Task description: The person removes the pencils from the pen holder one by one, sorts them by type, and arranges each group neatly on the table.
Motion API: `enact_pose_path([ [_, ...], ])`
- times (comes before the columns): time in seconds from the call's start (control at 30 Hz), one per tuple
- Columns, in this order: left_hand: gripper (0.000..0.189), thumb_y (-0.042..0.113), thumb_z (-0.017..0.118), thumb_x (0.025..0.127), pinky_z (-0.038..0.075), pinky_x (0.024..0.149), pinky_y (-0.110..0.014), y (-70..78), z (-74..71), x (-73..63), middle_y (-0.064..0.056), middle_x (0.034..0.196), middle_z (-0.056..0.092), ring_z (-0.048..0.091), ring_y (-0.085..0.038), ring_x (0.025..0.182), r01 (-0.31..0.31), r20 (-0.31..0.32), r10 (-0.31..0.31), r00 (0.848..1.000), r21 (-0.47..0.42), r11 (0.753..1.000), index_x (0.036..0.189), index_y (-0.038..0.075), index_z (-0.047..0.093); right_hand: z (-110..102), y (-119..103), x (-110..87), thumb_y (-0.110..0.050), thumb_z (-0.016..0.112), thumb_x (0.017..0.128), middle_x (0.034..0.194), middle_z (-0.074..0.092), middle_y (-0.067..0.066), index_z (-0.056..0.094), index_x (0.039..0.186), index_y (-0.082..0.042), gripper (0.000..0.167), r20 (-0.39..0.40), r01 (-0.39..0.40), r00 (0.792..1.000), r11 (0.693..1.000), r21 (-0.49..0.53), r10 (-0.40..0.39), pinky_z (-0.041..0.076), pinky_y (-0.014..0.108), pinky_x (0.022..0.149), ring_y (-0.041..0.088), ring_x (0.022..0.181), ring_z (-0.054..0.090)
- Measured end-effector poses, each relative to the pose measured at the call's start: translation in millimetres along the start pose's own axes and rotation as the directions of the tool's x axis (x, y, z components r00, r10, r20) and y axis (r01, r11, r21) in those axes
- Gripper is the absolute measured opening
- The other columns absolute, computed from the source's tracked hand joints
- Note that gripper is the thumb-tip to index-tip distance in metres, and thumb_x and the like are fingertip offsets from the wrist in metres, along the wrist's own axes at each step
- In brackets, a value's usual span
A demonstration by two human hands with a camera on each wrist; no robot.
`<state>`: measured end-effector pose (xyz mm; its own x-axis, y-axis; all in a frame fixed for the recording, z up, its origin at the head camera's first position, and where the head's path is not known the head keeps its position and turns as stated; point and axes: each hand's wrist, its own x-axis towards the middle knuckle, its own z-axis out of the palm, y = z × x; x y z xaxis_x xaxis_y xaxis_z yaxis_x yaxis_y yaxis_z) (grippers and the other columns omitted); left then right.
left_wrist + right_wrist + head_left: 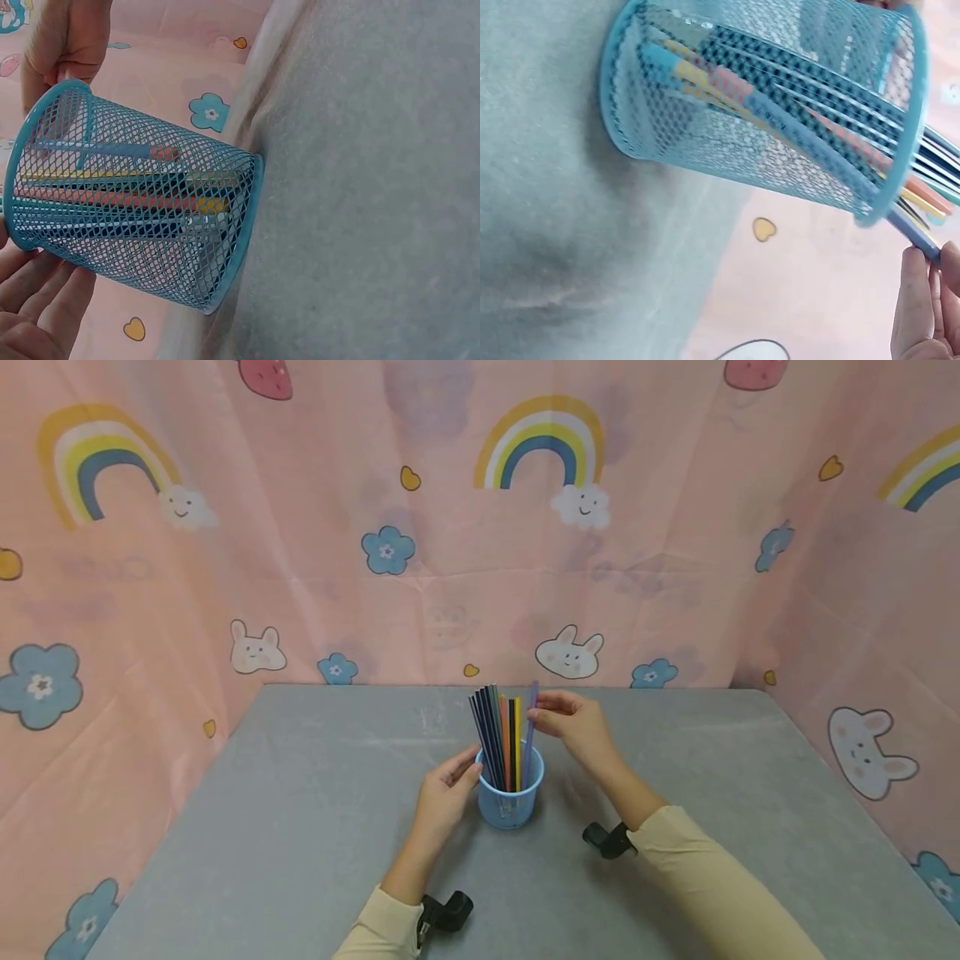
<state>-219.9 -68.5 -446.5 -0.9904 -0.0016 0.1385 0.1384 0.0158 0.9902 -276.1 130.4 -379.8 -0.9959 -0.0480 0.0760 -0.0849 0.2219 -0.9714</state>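
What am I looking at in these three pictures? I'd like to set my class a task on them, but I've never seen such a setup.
There is no robot here: a person works with two bare hands. The widest picture comes from a camera on the head, looking forward and down. The other two come from a camera on each wrist; the black devices by the sleeves seem to be those cameras. The wrist pictures are turned, so the cup looks tipped, but it stands upright on the grey table.

The cup is blue mesh and holds several sticks, perhaps pencils. The left hand touches the cup's side. The right hand pinches the purple stick, whose lower end is inside the cup.
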Motion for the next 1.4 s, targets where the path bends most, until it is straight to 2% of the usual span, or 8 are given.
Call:
enact_pose_path([
  [0.43, 0.036, 0.007, 0.058, 0.099, 0.054, 0.100, -0.026, -2.9, 0.1, 0.0, -0.027, 0.132, 0.061, 0.059, -0.037, 0.126, -0.003, 0.015, 0.002, 1.000, 0.019, 1.000, 0.132, -0.009, 0.058, -17, -20, -1.3, -0.014, 0.070, 0.093, 0.090, 0.068, -0.012, 0.061, 0.126, 0.007, 0.040, -0.034, 0.056, 0.998, 0.994, 0.091, -0.053, 0.059, 0.020, 0.083, -0.003, 0.083, 0.070],
  [0.67, 0.037, 0.008, 0.058, 0.100, 0.055, 0.098, -0.025, -4.4, -1.2, -0.5, -0.027, 0.132, 0.061, 0.060, -0.038, 0.125, -0.002, 0.010, 0.002, 1.000, 0.019, 1.000, 0.132, -0.010, 0.057, -30, -30, 0.6, -0.013, 0.070, 0.092, 0.087, 0.071, -0.014, 0.061, 0.124, 0.010, 0.040, -0.065, 0.130, 0.991, 0.977, 0.171, -0.120, 0.060, 0.020, 0.080, 0.000, 0.083, 0.072],
  [0.83, 0.037, 0.009, 0.058, 0.100, 0.055, 0.098, -0.024, -6.3, 0.0, -0.1, -0.026, 0.133, 0.062, 0.060, -0.036, 0.125, 0.018, -0.001, -0.018, 1.000, 0.007, 1.000, 0.133, -0.008, 0.058, -46, -36, 1.9, -0.006, 0.069, 0.092, 0.086, 0.074, -0.012, 0.070, 0.107, -0.007, 0.015, -0.096, 0.171, 0.984, 0.944, 0.281, -0.150, 0.060, 0.021, 0.078, 0.003, 0.081, 0.074],
  [0.9, 0.037, 0.008, 0.058, 0.100, 0.055, 0.098, -0.024, -5.8, 0.4, 0.1, -0.026, 0.133, 0.062, 0.060, -0.036, 0.125, 0.017, -0.004, -0.017, 1.000, 0.006, 1.000, 0.133, -0.008, 0.058, -52, -38, 1.2, -0.004, 0.069, 0.091, 0.086, 0.075, -0.010, 0.071, 0.099, -0.016, 0.014, -0.102, 0.176, 0.983, 0.934, 0.310, -0.151, 0.060, 0.020, 0.077, 0.003, 0.080, 0.074],
  [1.0, 0.036, 0.008, 0.058, 0.100, 0.055, 0.098, -0.024, -5.7, 0.7, 0.3, -0.026, 0.132, 0.062, 0.060, -0.036, 0.125, 0.021, -0.009, -0.021, 1.000, 0.012, 1.000, 0.133, -0.007, 0.058, -60, -38, -0.3, -0.005, 0.070, 0.091, 0.087, 0.075, -0.009, 0.072, 0.095, -0.020, 0.016, -0.103, 0.171, 0.984, 0.931, 0.323, -0.145, 0.060, 0.020, 0.077, 0.003, 0.081, 0.074],
  [1.13, 0.036, 0.007, 0.057, 0.100, 0.055, 0.098, -0.024, -4.8, 0.7, 0.1, -0.026, 0.133, 0.062, 0.060, -0.036, 0.125, 0.028, -0.014, -0.028, 1.000, 0.008, 1.000, 0.133, -0.007, 0.058, -68, -31, -1.6, -0.007, 0.070, 0.091, 0.089, 0.075, -0.009, 0.074, 0.106, -0.011, 0.015, -0.099, 0.153, 0.987, 0.946, 0.286, -0.129, 0.060, 0.019, 0.078, 0.004, 0.082, 0.074],
  [1.3, 0.036, 0.007, 0.057, 0.100, 0.055, 0.098, -0.024, -3.3, 1.4, -1.1, -0.026, 0.134, 0.061, 0.060, -0.036, 0.125, 0.034, -0.013, -0.034, 0.999, 0.004, 0.999, 0.133, -0.007, 0.057, -72, -18, -3.5, -0.011, 0.070, 0.092, 0.088, 0.075, -0.014, 0.059, 0.130, 0.010, 0.044, -0.073, 0.071, 0.996, 0.975, 0.213, -0.056, 0.059, 0.018, 0.078, 0.001, 0.083, 0.073],
  [1.4, 0.036, 0.007, 0.057, 0.100, 0.055, 0.098, -0.025, -2.7, 1.7, -1.8, -0.026, 0.133, 0.061, 0.060, -0.036, 0.125, 0.033, -0.012, -0.033, 0.999, 0.007, 0.999, 0.133, -0.008, 0.057, -72, -10, -5.4, -0.014, 0.069, 0.093, 0.089, 0.074, -0.017, 0.053, 0.134, 0.012, 0.051, -0.053, 0.016, 0.999, 0.987, 0.157, -0.008, 0.059, 0.017, 0.079, -0.002, 0.084, 0.072],
])
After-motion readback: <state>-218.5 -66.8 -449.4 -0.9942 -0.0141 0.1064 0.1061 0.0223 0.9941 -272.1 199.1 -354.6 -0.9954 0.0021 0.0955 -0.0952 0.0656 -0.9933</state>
